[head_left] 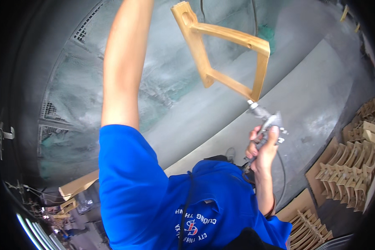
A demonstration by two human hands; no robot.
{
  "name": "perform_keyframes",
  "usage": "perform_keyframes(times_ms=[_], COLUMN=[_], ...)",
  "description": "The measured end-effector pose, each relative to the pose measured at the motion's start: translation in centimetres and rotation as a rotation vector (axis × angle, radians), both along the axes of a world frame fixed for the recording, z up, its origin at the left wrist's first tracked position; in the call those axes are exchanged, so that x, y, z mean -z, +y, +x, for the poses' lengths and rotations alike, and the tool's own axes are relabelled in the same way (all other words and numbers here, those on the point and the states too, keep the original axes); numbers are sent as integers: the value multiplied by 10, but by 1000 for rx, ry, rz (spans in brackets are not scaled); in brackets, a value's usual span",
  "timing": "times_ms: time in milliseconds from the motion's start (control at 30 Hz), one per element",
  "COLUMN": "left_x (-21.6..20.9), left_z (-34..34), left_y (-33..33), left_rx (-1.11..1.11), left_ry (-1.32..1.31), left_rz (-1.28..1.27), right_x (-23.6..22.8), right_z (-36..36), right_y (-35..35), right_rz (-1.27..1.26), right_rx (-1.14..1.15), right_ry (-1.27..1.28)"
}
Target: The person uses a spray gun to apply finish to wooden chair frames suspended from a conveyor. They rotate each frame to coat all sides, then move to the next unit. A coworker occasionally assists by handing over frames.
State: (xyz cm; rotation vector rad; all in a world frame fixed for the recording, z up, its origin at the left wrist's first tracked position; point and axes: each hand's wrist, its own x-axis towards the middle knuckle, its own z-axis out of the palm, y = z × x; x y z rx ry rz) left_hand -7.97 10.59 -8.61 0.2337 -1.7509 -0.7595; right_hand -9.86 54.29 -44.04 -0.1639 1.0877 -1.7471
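My right hand point(263, 151) is wrapped round the handle of a metal spray gun point(273, 121). The gun's nozzle points up at the lower right corner of a light-brown wooden frame point(225, 32), very close to it. This frame looks like a furniture side piece: one longer post with an oval slot near its top, two rails and a shorter post. It is tilted in front of me; what holds it up cannot be made out. My left arm point(125, 71) is raised and runs out past the top edge, so that hand is hidden.
Stained grey-green booth panels point(171, 79) with vent grilles stand ahead. A dark hose point(282, 179) hangs below my right hand. Stacks of curved wooden parts point(350, 171) lie on cardboard at the right, with more slats point(308, 233) at the lower right. Cardboard point(79, 185) lies lower left.
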Motion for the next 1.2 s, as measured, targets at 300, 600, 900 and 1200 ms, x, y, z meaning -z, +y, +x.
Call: perform_keyframes(times_ms=[300, 600, 900, 1200], left_x=[441, 561, 582, 618], left_z=[135, 111, 28, -10], left_y=[213, 394, 406, 417], left_rx=[-655, 1171, 842, 472], left_ry=[-30, -537, 217, 142], left_rz=[306, 1670, 2615, 2591], right_x=[53, 44, 107, 202], right_z=[-20, -37, -25, -52], right_y=[66, 84, 96, 141], right_rz=[323, 604, 342, 605], right_rx=[-28, -274, -875, -970], right_ry=[366, 1106, 536, 628])
